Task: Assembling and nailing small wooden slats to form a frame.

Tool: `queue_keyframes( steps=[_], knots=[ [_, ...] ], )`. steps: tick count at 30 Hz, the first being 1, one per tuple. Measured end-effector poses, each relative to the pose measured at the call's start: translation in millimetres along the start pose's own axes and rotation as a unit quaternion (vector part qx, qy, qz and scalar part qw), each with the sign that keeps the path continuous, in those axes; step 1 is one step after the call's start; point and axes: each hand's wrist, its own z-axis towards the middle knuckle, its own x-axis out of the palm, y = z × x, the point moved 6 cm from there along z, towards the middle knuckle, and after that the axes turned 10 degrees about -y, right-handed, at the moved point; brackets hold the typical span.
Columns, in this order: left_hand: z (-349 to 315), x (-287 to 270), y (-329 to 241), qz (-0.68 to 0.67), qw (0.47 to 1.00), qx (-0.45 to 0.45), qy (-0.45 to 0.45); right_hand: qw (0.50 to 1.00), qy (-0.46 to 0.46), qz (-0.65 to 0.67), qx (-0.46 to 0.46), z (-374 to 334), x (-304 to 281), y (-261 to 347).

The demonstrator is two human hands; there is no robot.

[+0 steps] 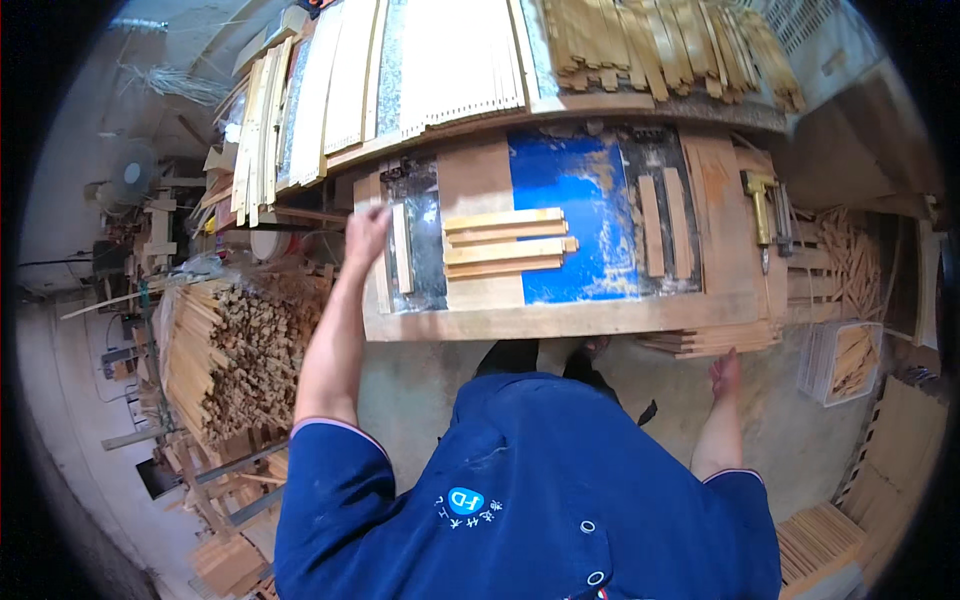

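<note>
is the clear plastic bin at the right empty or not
Not empty: wood pieces show inside the bin. Cannot tell how full it is.

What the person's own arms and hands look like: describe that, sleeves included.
The left hand and right hand are bare, without gloves. The left forearm and right forearm are uncovered, with no watch or bracelet visible. Short, pale-trimmed blue sleeves cover the upper arms.

Pale wall along the left side; smooth grey floor beneath the near wooden workbench; long far table positioned beyond the workbench, with its left and middle portions brightly lit; round fan located at the far left
</note>
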Motion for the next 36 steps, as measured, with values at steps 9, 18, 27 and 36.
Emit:
queue_keyframes(
  steps=[9, 18, 27, 36],
  knots=[
    [227, 73, -75, -0.302, 0.934, -0.179, 0.068, 0.973, 0.043, -0.198, -0.107, -187, 22, 12],
    [266, 53, -34, -0.388, 0.921, 0.011, 0.021, 0.937, 0.058, -0.238, -0.249, -329, 61, 23],
    [13, -31, 15, -0.255, 0.956, 0.026, -0.145, 0.484, 0.201, -0.135, -0.841, -724, 281, 218],
    [-127, 19, 4, -0.166, 0.947, 0.272, -0.035, 0.209, 0.227, -0.503, -0.807, -684, 382, 140]
  ],
)
